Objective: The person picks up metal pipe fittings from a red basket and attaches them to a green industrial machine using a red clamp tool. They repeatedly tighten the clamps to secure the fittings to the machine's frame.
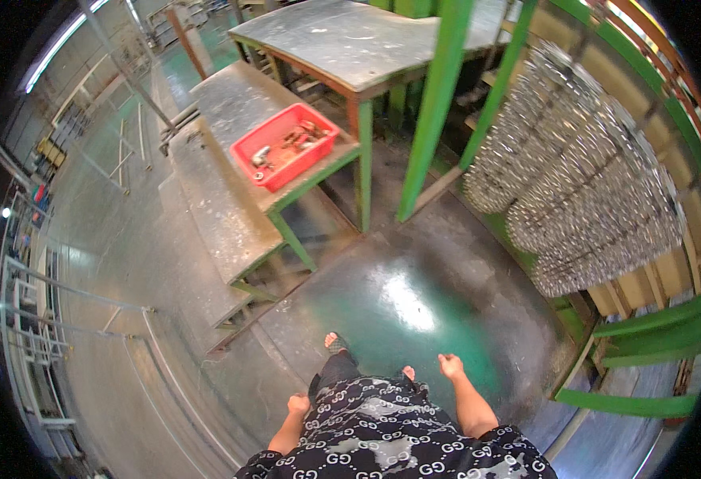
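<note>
My left hand (299, 403) hangs beside my left hip, its fingers curled in, and I see nothing in it. Lower right of centre, my right hand (450, 366) is held a little forward over the green floor, fingers also curled with nothing visible inside. Neither hand touches anything. Ahead of me, a red plastic bin (302, 166) rests on a grey-topped step bench (235, 92). Inside the bin lie several small metal and reddish-brown parts (299, 137), too small to name.
A lower step (215, 195) adjoins the bench, and a higher table (334, 48) stands behind. Green posts (438, 112) rise ahead. Bundles of shiny metal links (582, 176) hang at right, above green bars (646, 403). Metal rails (183, 375) run along the left floor.
</note>
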The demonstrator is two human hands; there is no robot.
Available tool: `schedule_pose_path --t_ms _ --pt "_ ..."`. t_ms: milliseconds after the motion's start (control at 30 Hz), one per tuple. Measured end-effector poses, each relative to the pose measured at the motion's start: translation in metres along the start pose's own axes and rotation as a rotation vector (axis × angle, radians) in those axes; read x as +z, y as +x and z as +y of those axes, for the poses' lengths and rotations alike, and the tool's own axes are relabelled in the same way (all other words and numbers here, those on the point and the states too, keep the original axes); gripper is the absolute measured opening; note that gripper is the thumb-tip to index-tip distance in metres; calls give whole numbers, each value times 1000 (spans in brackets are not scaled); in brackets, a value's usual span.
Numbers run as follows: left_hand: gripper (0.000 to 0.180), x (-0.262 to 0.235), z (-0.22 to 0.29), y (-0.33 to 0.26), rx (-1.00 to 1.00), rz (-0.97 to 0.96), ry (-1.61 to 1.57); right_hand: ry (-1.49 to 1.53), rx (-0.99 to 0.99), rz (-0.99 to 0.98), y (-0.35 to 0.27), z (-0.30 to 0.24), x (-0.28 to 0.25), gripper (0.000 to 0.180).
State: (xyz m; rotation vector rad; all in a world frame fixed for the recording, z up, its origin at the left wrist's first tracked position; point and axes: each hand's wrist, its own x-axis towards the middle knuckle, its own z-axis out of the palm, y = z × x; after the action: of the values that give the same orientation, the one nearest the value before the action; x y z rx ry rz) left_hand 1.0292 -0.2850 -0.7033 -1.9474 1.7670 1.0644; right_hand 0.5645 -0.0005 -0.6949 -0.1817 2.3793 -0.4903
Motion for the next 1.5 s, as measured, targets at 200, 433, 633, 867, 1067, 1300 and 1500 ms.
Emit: schedule_pose_path --t_ms 200,433,633,867,1067,1300,1500 --pt "36 -92 56 89 -72 4 -226 -70 77 -66 -35 -97 65 40" --pt "33 -216 125 183 207 245 -483 130 -284 21 -1 -279 39 40" --pt "24 -266 205 166 301 223 -695 386 -695 -2 0 -513 -13 27" --pt "41 -168 143 188 -170 69 -272 454 -1106 289 56 -695 -68 14" --pt "39 -120 104 145 -439 46 -673 491 -1175 224 118 -799 -117 14" --pt "35 -193 247 180 -318 248 -642 -468 -1294 -354 135 -851 -63 27" --pt "31 -283 341 216 -24 324 -907 -945 -1563 -394 144 -858 3 19"
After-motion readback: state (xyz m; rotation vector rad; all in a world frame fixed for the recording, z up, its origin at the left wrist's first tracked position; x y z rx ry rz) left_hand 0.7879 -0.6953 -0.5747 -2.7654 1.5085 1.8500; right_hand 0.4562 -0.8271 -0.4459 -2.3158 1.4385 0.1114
